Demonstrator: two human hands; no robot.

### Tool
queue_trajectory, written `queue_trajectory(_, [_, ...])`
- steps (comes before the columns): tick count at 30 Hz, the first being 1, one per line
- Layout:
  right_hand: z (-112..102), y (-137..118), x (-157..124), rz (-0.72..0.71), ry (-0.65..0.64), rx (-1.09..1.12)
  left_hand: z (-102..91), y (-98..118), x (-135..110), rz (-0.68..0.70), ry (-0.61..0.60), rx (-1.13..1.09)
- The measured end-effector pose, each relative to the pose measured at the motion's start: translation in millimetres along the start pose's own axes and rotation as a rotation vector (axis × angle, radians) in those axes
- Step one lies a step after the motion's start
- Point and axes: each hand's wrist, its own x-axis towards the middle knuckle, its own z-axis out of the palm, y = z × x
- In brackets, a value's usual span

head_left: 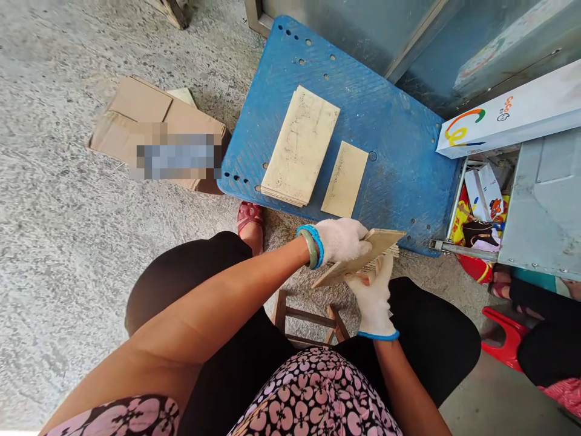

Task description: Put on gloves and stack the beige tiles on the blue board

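Note:
Both my hands wear white knit gloves with blue cuffs, and they meet over my lap at the near edge of a blue plastic table (pixel 399 151). My left hand (pixel 341 241) is closed on the upper side of a thin cream board (pixel 380 241), which is tilted. From below, my right hand (pixel 374 297) grips a stack of similar thin boards (pixel 394 250), whose edges show just under that board. On the table lie a tall stack of cream boards (pixel 302 145) with dark specks and, to its right, a smaller cream piece (pixel 345 178). My fingertips are partly hidden.
A cardboard box (pixel 145 115) sits on the concrete floor left of the table. At right are a long white printed carton (pixel 512 112), an open metal drawer (pixel 465 247) holding packets, and a red stool (pixel 503 339) beside another person's legs. A wooden stool (pixel 308 315) shows below my hands.

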Motion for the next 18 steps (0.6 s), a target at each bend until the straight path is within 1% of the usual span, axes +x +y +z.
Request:
queue_trajectory(2, [8.0,-8.8,4.0,-0.004,-0.011,-0.049,-7.1,-0.7,0.0,-0.060,0.023,-0.043])
queue_trajectory(5, [15.2,-25.8,10.7,-0.042,0.004,-0.132,-12.2,-4.7,3.2,-0.146,0.074,-0.102])
queue_trajectory(8, [19.4,-37.6,18.6,-0.090,0.045,-0.142,-13.7,-10.1,7.4,-0.169,0.134,-0.154])
queue_trajectory(10, [21.8,-41.0,27.6,-0.116,0.049,-0.113,-14.3,-12.4,8.8,-0.187,0.203,-0.181])
queue_trajectory(13, [23.4,-45.6,51.5,-0.140,0.026,-0.051,-17.8,-12.3,5.8,-0.246,0.323,-0.151])
queue_trajectory(15, [21.9,-53.3,74.5,-0.139,0.037,-0.056,-20.5,-9.9,0.5,-0.278,0.372,-0.067])
queue_trajectory(17, [19.4,-66.5,100.8,-0.112,0.062,-0.102,-19.8,-5.5,-5.4,-0.285,0.352,0.044])
queue_trajectory(18, [18.3,-74.7,114.5,-0.095,0.073,-0.124,-17.0,-2.6,-7.9,-0.273,0.309,0.102])
